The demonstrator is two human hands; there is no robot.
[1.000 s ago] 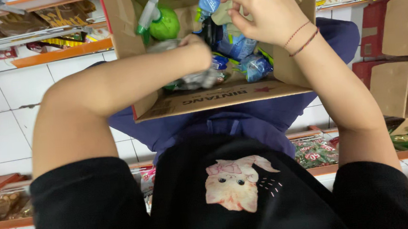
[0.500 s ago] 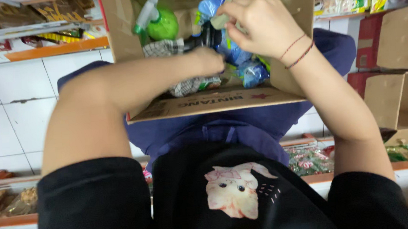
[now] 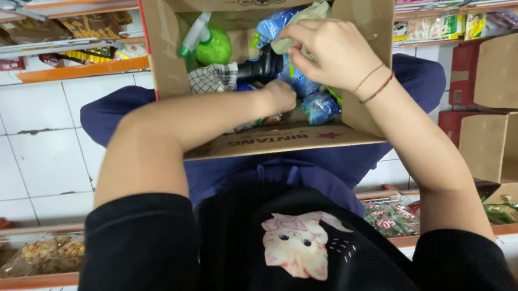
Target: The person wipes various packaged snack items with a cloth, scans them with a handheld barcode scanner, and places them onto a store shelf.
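While the fingers (image 3: 293, 37) of the right hand (image 3: 331, 54) pinch a fold of pale green cloth (image 3: 314, 16) near the far wall of the box, the rest of that hand curls over the blue plastic packets (image 3: 303, 80) heaped beneath it. Two thin red string bracelets (image 3: 375, 81) circle its wrist. The left hand (image 3: 280, 93) is pushed down among the contents, its fingers buried out of sight, so I cannot tell whether they grip anything; its knuckles lie just beside a black bottle (image 3: 260, 68) and a checked cloth (image 3: 210, 78). Behind the checked cloth stands a green spray bottle (image 3: 211, 45) with a pale trigger head, leaning toward the left wall. All of this sits inside an open brown cardboard box (image 3: 282, 139) resting on the person's lap, across dark blue trousers (image 3: 107, 113). A black shirt with a cat picture (image 3: 295, 251) fills the near view. White floor tiles (image 3: 25, 142) lie below, shop shelves of packaged snacks (image 3: 84, 30) stand beyond, and more open cartons (image 3: 504, 142) sit at the right.
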